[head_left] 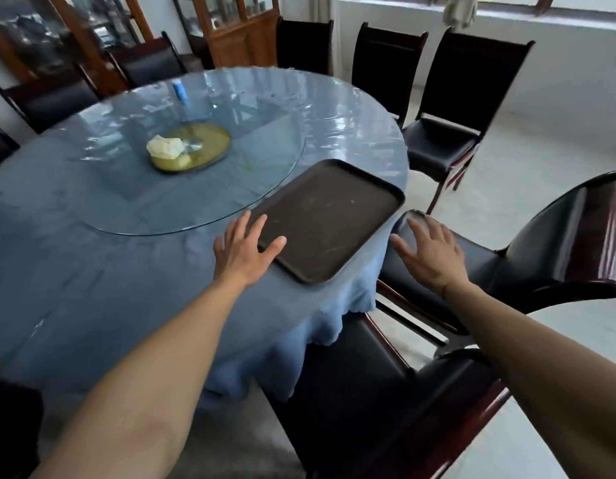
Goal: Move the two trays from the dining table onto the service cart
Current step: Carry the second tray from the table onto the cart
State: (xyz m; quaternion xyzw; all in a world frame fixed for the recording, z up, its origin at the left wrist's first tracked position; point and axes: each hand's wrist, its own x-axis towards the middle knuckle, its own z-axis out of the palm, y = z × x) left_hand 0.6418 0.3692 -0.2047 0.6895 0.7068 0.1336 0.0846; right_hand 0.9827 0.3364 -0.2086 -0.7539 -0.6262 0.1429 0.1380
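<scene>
A dark brown rectangular tray (329,219) lies flat at the right edge of the round dining table (92,278), which is covered with a blue cloth and clear plastic. My left hand (246,247) is open at the tray's near left corner, thumb resting on its rim. Off the table's edge, my right hand (429,252) hovers open just right of the tray, above a chair seat. Only one tray shows, and no service cart is in view.
A glass turntable (182,157) in the table's middle carries a yellowish dish (192,150) with crumpled paper and a blue bottle (180,89). Dark chairs (448,108) ring the table; two stand close at the right (541,243). Wooden cabinets (237,25) line the back wall.
</scene>
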